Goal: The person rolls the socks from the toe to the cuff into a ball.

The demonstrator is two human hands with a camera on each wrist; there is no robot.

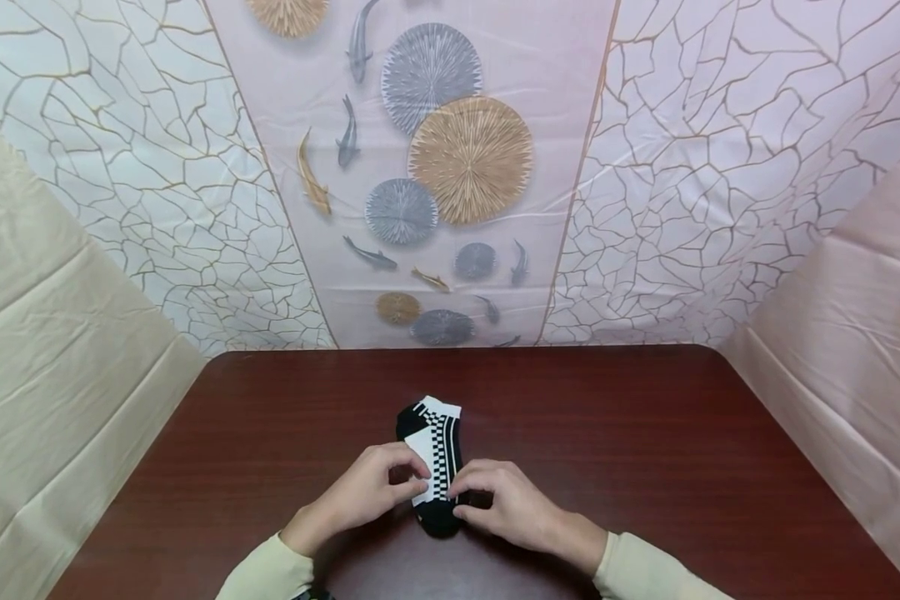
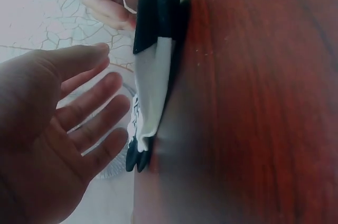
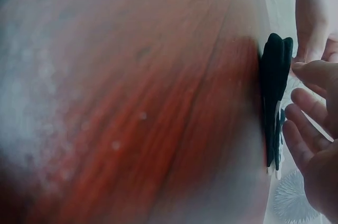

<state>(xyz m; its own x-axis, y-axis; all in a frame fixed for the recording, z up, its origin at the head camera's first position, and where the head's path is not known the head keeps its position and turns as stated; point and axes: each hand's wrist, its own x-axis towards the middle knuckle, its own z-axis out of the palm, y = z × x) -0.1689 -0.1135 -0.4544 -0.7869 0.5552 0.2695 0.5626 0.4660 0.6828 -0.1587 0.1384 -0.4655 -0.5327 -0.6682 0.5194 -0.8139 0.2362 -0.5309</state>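
A pair of black-and-white ankle socks (image 1: 440, 454), one stacked on the other, lies flat on the dark red-brown table (image 1: 615, 417). Checks and stripes run down its length, with black toes towards me and white cuffs away. My left hand (image 1: 375, 485) is at the socks' left edge, thumb and forefinger loosely bent by the white part. On the other side my right hand (image 1: 508, 507) has its fingertips at the edge near the toes. Both wrist views show relaxed, spread fingers, with neither the left hand (image 2: 68, 102) nor the right hand (image 3: 319, 134) gripping the socks.
Behind the table hangs a backdrop cloth (image 1: 465, 275) printed with fish and round shapes. Pale cloth stands along the left side (image 1: 60, 383) and right side (image 1: 847, 358). A small dark item (image 1: 312, 594) shows at the bottom edge by the left sleeve.
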